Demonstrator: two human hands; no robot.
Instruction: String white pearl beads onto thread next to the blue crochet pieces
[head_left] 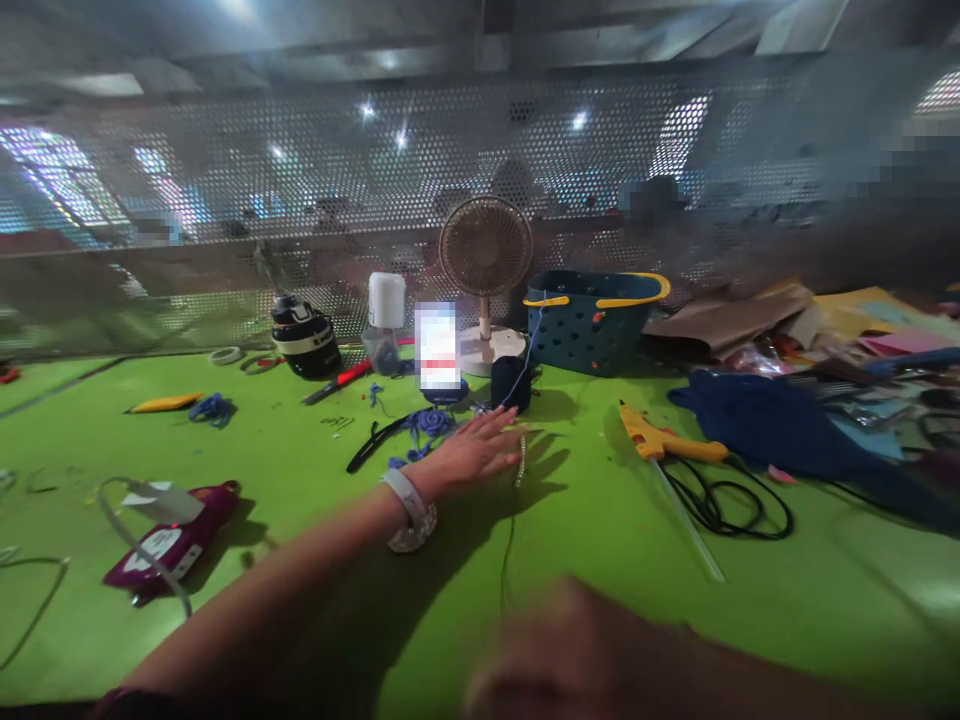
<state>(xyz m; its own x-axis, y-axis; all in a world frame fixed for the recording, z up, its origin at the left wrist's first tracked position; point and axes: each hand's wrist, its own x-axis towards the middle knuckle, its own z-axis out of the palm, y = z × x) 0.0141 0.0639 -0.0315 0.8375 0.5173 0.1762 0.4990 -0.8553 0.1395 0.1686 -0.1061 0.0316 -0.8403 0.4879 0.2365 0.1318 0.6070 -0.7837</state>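
My left hand (480, 448) reaches over the green table with its fingers stretched out, a white band round the wrist. By its fingertips is a short, pale, bead-like strand (521, 462); whether they touch it I cannot tell. From there a thin dark cord (511, 540) runs down toward my right hand (570, 655). That hand is smeared by motion at the bottom edge, so its fingers cannot be made out. Just beyond the left hand lie a blue crocheted piece (431, 424) with a black strap (373, 444) and a dark ball of yarn (511, 384).
A yellow glue gun (667, 440) with a coiled cable lies right, beside dark blue cloth (780, 430). Behind stand a fan (486, 250), a lit phone (438, 345), a basket (585, 325) and a black bottle (306, 340). A maroon power strip (176, 540) sits left.
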